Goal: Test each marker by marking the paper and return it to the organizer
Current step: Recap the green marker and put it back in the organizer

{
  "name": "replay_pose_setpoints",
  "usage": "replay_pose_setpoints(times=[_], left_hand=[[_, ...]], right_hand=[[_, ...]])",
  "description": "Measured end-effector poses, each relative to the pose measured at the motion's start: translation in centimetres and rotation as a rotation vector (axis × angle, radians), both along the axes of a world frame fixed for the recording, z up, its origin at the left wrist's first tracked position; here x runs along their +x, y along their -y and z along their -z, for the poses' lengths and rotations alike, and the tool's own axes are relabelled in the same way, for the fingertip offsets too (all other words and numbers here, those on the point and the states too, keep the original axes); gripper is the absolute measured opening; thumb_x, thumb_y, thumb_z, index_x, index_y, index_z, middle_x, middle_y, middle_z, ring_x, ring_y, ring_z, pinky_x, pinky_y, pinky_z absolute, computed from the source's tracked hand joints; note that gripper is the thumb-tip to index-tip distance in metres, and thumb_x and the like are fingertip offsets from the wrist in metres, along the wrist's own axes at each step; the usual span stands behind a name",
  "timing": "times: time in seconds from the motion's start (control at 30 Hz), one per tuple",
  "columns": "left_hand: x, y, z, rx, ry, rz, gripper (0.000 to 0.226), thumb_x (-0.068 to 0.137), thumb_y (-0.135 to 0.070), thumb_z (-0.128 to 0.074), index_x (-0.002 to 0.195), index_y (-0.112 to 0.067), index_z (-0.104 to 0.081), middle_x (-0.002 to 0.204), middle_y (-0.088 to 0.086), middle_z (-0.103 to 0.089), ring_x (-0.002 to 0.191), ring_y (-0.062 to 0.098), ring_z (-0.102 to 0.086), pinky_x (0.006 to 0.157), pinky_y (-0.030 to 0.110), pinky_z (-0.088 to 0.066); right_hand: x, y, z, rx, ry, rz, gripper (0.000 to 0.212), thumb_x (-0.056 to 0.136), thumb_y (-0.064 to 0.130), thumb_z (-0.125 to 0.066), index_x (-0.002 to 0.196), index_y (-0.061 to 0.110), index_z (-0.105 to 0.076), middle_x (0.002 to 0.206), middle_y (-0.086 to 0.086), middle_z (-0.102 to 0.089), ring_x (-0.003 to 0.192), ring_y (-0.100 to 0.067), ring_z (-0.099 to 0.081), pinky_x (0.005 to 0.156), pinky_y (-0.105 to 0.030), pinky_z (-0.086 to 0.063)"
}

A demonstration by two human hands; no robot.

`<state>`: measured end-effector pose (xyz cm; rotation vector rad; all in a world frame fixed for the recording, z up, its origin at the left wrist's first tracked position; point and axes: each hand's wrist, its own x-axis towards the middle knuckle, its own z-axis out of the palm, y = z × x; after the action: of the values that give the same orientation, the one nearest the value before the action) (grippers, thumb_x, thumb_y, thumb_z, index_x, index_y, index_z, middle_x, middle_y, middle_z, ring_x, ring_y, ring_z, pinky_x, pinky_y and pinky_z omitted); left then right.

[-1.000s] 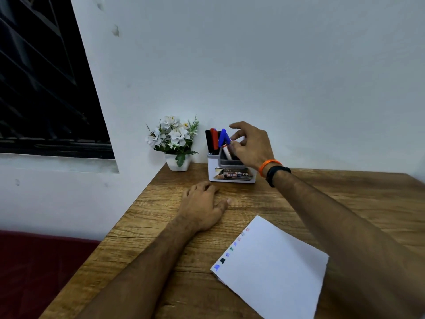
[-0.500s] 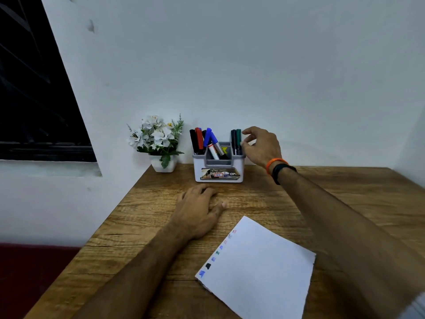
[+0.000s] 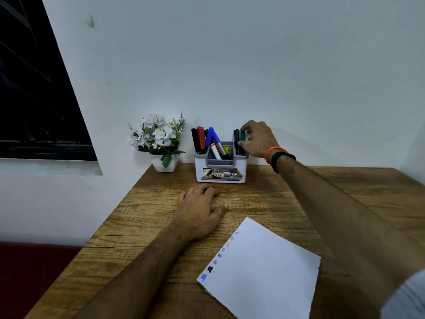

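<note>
A white plastic desk organizer with a grey inner rim and a printed label on its front (image 3: 220,170) stands upright at the back of the table, against the wall. Its left compartment holds upright markers: a black one (image 3: 195,140), a red one (image 3: 201,137) and a blue-capped one (image 3: 209,135). In the middle compartment a blue-capped silver marker (image 3: 218,143) and a white marker with a red band (image 3: 215,151) lean tilted. The right compartment holds a black marker (image 3: 236,140) and a green-capped marker (image 3: 242,136), both upright. A white sheet of paper (image 3: 262,272) lies flat on the near part of the table, well apart from the organizer, with a row of small coloured test marks (image 3: 219,255) along its left edge.
</note>
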<state>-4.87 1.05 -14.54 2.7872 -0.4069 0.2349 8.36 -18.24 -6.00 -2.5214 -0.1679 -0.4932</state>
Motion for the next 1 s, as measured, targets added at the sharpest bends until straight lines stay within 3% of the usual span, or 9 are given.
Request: replay_pose_setpoints(times=[0.2,0.3,0.37,0.47,0.63,0.7,0.77,0.9,1.0], left_hand=[[0.1,0.0,0.2,0.001,0.005,0.000,0.056,0.094,-0.060,-0.038,0.141,-0.029,-0.043,0.150,-0.003,-0.037,0.139,0.016,-0.029,0.117,0.044,-0.020],[0.1,-0.1,0.2,0.002,0.013,-0.002,0.057,0.094,-0.060,-0.038,0.141,-0.029,-0.043,0.149,-0.003,-0.038,0.139,0.016,-0.030,0.116,0.044,-0.020],[0.1,-0.1,0.1,0.004,0.013,0.001,0.057,0.094,-0.059,-0.038,0.141,-0.028,-0.043,0.149,-0.003,-0.038,0.139,0.016,-0.030,0.116,0.045,-0.020],[0.0,0.0,0.0,0.002,0.008,0.004,0.056,0.094,-0.059,-0.038,0.140,-0.027,-0.043,0.149,-0.003,-0.038,0.138,0.016,-0.031,0.117,0.045,-0.020],[-0.1,0.0,-0.1,0.012,-0.001,0.000,0.056,0.094,-0.059,-0.038,0.140,-0.028,-0.043,0.149,-0.003,-0.038,0.138,0.016,-0.032,0.116,0.044,-0.021],[-0.2,0.0,-0.2,0.016,-0.002,0.000,0.056,0.094,-0.059,-0.038,0.140,-0.028,-0.043,0.149,-0.003,-0.038,0.138,0.016,-0.032,0.116,0.044,-0.021],[-0.1,0.0,-0.2,0.014,0.003,0.001,0.056,0.094,-0.059,-0.037,0.141,-0.028,-0.043,0.149,-0.003,-0.039,0.138,0.016,-0.032,0.116,0.044,-0.022],[-0.2,-0.1,-0.3,-0.001,-0.014,0.008,0.055,0.094,-0.059,-0.040,0.139,-0.028,-0.046,0.147,-0.004,-0.042,0.135,0.016,-0.036,0.115,0.045,-0.025],[-0.9,0.1,-1.4,-0.342,0.003,0.049,0.046,0.096,-0.052,-0.043,0.131,-0.024,-0.054,0.133,-0.003,-0.057,0.117,0.012,-0.051,0.101,0.037,-0.041]], right_hand=[[-1.5,-0.5,-0.6,0.305,0.085,-0.096,0.054,0.074,0.014,-0.084,0.118,0.013,-0.054,0.091,0.001,-0.064,0.081,-0.014,-0.064,0.072,-0.019,-0.052],[-2.3,-0.9,-0.4,0.245,0.041,-0.096,0.043,0.077,0.021,-0.082,0.113,0.012,-0.062,0.085,0.003,-0.064,0.076,-0.009,-0.060,0.058,-0.010,-0.041],[-2.6,-0.9,0.0,0.131,0.005,-0.065,0.031,0.079,0.027,-0.080,0.102,0.010,-0.071,0.086,0.001,-0.064,0.080,-0.013,-0.058,0.057,-0.013,-0.039],[-2.8,-0.5,0.5,0.166,0.015,-0.042,0.032,0.077,0.033,-0.082,0.097,0.009,-0.075,0.089,-0.003,-0.070,0.083,-0.014,-0.061,0.070,-0.022,-0.048],[-4.2,-0.4,-1.8,0.340,0.240,-0.080,0.029,0.086,0.034,-0.073,0.108,0.015,-0.076,0.099,0.000,-0.075,0.089,-0.010,-0.065,0.069,-0.006,-0.043],[-5.2,-0.6,-3.1,0.486,0.284,-0.134,0.026,0.089,0.030,-0.071,0.110,0.016,-0.075,0.100,-0.002,-0.075,0.095,-0.014,-0.069,0.084,-0.021,-0.054],[-6.6,-0.8,-3.8,0.588,0.258,-0.198,0.024,0.091,0.028,-0.069,0.112,0.017,-0.074,0.101,-0.001,-0.074,0.097,-0.014,-0.069,0.089,-0.034,-0.056],[-10.7,-1.3,-2.7,0.727,0.061,-0.357,0.026,0.096,0.021,-0.063,0.119,0.010,-0.069,0.093,-0.002,-0.068,0.073,-0.015,-0.067,0.076,-0.033,-0.060],[-13.5,-1.2,0.2,0.708,-0.045,-0.386,0.026,0.092,0.019,-0.068,0.114,0.006,-0.068,0.079,-0.001,-0.065,0.057,-0.012,-0.064,0.062,-0.027,-0.055]])
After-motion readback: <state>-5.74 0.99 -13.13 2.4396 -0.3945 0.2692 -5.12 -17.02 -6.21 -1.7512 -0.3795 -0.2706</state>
